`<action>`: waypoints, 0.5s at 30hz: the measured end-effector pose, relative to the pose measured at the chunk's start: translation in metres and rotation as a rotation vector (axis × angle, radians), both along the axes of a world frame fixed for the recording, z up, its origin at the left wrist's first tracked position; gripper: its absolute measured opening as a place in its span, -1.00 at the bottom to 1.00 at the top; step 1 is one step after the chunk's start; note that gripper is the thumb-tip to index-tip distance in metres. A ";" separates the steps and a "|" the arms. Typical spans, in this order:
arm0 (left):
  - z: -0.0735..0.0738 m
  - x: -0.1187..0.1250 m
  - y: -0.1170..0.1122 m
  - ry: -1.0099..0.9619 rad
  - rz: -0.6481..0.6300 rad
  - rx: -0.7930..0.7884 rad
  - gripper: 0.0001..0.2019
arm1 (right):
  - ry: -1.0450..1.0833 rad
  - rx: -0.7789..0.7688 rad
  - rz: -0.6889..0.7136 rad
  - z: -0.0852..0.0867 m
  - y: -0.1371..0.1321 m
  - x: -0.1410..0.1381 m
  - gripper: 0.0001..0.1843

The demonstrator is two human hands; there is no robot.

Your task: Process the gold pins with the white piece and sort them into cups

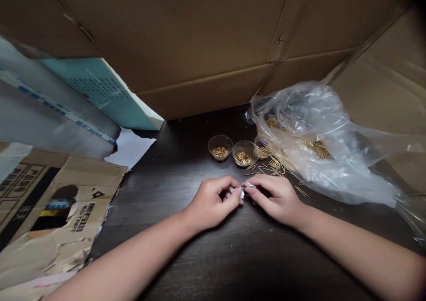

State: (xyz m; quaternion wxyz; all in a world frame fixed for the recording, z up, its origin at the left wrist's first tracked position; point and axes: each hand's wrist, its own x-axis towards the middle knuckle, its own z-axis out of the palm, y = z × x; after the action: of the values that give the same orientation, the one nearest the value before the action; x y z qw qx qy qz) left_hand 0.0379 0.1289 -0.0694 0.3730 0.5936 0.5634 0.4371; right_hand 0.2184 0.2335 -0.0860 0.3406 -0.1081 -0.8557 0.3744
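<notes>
My left hand (218, 201) and my right hand (276, 198) meet over the dark table, both closed in a pinch with the fingertips almost touching. A small crumpled white piece (242, 194) shows at the left fingertips, along with a short thin pale sliver. More white shows at the right fingertips; what they pinch is too small to make out. Just beyond the hands stand a clear plastic cup (220, 142) and a second clear cup (244, 149), each holding small gold-coloured metal pieces. Thin gold-coloured pins (275, 166) lie loose beyond my right hand.
A clear plastic bag (319, 115) with more gold pins spreads at the right, partly covering a third cup. Cardboard walls (199, 39) enclose the back and right. Torn printed cardboard (83, 194), a wrapped grey roll (60, 110) and white paper (131, 148) occupy the left.
</notes>
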 end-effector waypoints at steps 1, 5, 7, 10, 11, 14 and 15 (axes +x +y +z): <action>0.000 0.000 0.000 -0.019 0.000 -0.011 -0.87 | 0.003 -0.006 -0.006 -0.001 0.000 0.000 -0.91; 0.001 0.001 0.000 -0.029 -0.015 -0.028 -0.88 | 0.021 -0.009 -0.016 -0.002 0.001 0.001 -0.94; 0.001 0.001 0.001 -0.018 -0.028 -0.023 -0.88 | 0.014 -0.006 0.004 -0.002 0.002 0.001 -0.95; 0.002 0.000 0.001 -0.016 -0.034 -0.019 -0.86 | 0.013 0.014 0.002 -0.002 0.002 0.001 -0.95; 0.002 0.000 0.001 -0.021 -0.033 -0.023 -0.85 | 0.016 0.025 -0.005 -0.001 0.002 0.002 -0.95; 0.000 -0.001 0.001 -0.035 -0.027 -0.034 -0.84 | 0.016 0.060 -0.020 -0.001 0.001 0.004 -0.94; 0.000 -0.001 0.001 -0.031 -0.026 -0.034 -0.83 | 0.014 0.071 -0.023 -0.001 0.000 0.004 -0.94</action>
State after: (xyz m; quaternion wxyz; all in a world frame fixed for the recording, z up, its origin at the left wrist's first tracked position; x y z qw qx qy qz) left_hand 0.0367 0.1301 -0.0698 0.3974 0.5875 0.5571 0.4319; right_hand 0.2224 0.2337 -0.0873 0.3548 -0.1032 -0.8646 0.3404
